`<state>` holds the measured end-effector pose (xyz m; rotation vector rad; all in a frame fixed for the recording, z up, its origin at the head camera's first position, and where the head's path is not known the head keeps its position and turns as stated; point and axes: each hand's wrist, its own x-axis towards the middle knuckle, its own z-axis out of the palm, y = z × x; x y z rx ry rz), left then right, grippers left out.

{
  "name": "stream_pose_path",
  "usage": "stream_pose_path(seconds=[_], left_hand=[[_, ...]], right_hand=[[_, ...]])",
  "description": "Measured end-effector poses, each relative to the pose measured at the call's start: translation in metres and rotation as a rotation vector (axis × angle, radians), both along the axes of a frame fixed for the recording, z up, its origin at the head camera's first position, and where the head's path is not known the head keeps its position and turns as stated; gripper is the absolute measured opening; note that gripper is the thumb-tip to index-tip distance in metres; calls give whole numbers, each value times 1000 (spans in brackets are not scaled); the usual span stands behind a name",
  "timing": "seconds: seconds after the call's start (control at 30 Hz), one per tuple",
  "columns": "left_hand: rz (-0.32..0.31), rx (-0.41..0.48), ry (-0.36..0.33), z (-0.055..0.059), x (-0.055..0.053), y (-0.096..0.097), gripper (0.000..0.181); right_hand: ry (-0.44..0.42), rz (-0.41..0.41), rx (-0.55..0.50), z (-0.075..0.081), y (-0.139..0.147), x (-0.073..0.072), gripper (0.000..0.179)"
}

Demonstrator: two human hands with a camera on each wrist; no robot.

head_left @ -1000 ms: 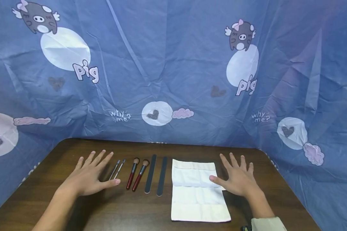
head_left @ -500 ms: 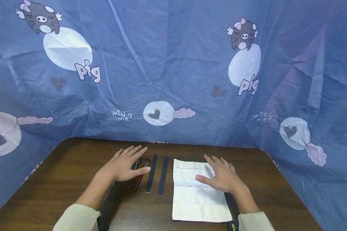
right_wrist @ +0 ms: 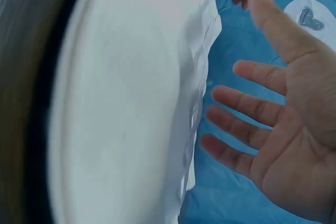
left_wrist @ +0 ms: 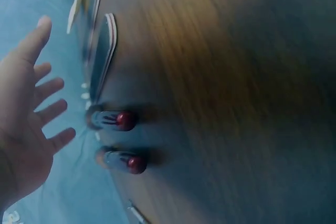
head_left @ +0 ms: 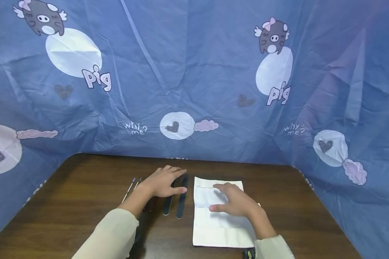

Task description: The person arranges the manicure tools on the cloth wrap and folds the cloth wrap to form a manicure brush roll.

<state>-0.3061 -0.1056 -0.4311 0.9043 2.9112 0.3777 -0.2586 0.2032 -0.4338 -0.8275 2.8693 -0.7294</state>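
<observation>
My left hand hovers with spread fingers over two dark nail files lying side by side on the table. Under its wrist, two makeup brushes with red handle ends are mostly hidden in the head view; the left wrist view shows both on the wood. Over the upper part of a white cloth with stitched sections, my right hand is held with loosely bent fingers. The right wrist view shows a gap between those fingers and the cloth. Neither hand holds anything.
Two thin sticks with bluish tips lie left of the brushes. The brown wooden table meets a blue curtain with pig prints along its back and sides.
My left hand has swept right, from beside the thin sticks past the brushes to the nail files. My right hand has moved left over the cloth, its fingers less spread.
</observation>
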Motion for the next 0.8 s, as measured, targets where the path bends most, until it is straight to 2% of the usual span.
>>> stream_pose_path(seconds=[0.27, 0.47, 0.8], left_hand=[[21, 43, -65, -12, -15, 8, 68], [46, 42, -62, -20, -24, 6, 62], [86, 70, -87, -22, -28, 9, 64]], right_hand=[[-21, 63, -38, -4, -13, -5, 62], [-43, 68, -101, -8, -22, -8, 44], [-158, 91, -236, -26, -23, -10, 26]])
